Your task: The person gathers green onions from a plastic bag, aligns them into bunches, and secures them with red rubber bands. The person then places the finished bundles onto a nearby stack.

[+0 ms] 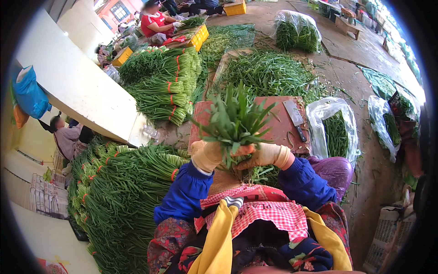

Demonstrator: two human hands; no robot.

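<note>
A bunch of long-leaved green vegetables is held up before my chest, its leaf tips pointing away from me. My left hand, in a pale work glove, grips it from the left. My right hand, also gloved, closes around its lower part from the right. The leaves hide some of the fingers. Beyond my hands lies a worn reddish board. On the board's right side rests a cleaver with a black handle. Loose green stalks lie below my right hand.
Stacks of bundles tied with red bands fill the left, and more bundles stand ahead. A loose heap of greens lies past the board. An open plastic bag of greens stands right. Another person sits at a yellow crate.
</note>
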